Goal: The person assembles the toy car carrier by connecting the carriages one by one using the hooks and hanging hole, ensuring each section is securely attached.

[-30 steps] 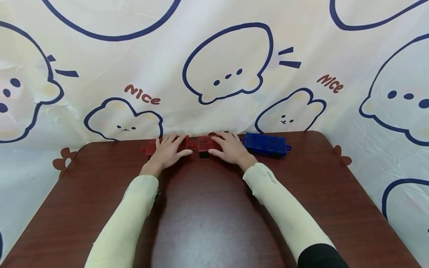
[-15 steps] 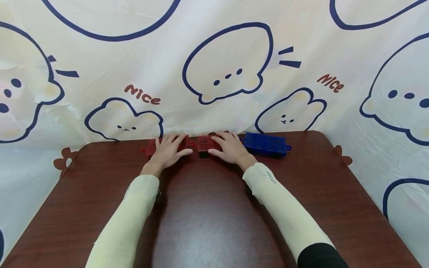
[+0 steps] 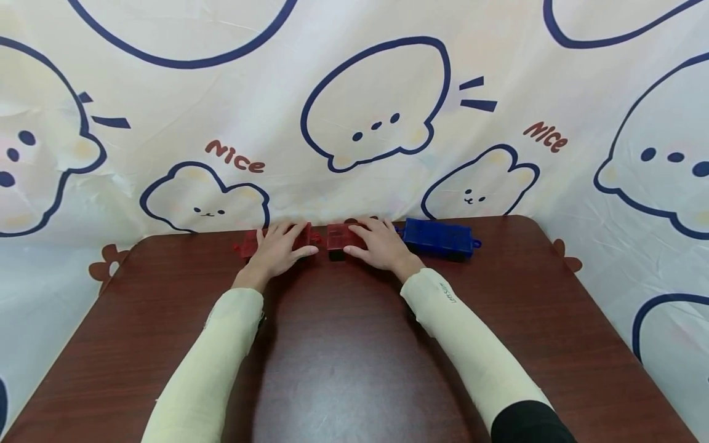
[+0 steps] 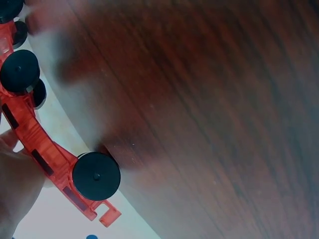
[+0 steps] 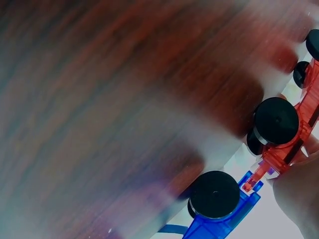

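Observation:
Along the far table edge, three toy train cars stand in a row. My left hand (image 3: pixel 277 249) holds the left red toy train car (image 3: pixel 251 244) from above, fingers over its top and thumb towards the near side. The right red toy train car (image 3: pixel 336 240) is under my right hand (image 3: pixel 382 246), which holds it the same way and covers its right part. A narrow gap lies between the two red cars, with a small red coupling in it. In the right wrist view a red coupling (image 5: pixel 254 179) meets the fork of the blue toy train car (image 5: pixel 214 226).
The brown wooden table (image 3: pixel 332 357) reaches towards me between both forearms. Right behind the cars hangs a white cloth (image 3: pixel 354 191) with cartoon drawings, which also runs down both sides. A blue ring (image 3: pixel 477 244) sticks out at the blue car's right end.

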{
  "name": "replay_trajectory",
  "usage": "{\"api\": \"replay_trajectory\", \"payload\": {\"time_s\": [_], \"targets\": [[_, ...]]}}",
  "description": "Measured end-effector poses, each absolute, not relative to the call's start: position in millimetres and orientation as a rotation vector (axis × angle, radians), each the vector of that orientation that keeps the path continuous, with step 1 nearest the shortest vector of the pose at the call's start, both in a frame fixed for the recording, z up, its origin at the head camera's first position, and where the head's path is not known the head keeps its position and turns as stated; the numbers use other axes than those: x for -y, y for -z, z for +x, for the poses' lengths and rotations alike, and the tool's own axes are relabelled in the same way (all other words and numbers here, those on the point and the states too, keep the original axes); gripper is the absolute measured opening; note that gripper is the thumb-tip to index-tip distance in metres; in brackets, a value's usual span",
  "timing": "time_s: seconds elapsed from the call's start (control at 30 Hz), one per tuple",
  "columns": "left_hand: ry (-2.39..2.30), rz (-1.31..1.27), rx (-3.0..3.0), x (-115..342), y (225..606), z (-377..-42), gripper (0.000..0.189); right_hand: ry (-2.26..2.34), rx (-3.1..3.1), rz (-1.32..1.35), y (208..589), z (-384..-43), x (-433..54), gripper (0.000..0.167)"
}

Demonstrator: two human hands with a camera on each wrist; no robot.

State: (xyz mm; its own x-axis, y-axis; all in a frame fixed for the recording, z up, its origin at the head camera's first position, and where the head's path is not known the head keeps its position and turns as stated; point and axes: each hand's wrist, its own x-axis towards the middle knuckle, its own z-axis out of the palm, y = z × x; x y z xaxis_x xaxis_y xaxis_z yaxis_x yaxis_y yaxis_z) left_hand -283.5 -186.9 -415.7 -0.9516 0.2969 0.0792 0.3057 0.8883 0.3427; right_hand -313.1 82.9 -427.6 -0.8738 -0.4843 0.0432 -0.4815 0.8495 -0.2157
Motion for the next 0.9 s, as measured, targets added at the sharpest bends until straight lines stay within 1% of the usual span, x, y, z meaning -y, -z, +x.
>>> {"api": "replay_trajectory", "payload": {"time_s": [0.37,0.9], "targets": [[0.463,-0.502,3.046,189.4,418.2,-284.4,0.082,0.35,-2.995,-0.796,426.6,-313.5,-80.4,0.072],[0.431,-0.43,3.064,185.5,419.7,-281.8,0.084,0.33,-2.998,-0.782,426.7,-312.7,-79.4,0.071]]}}
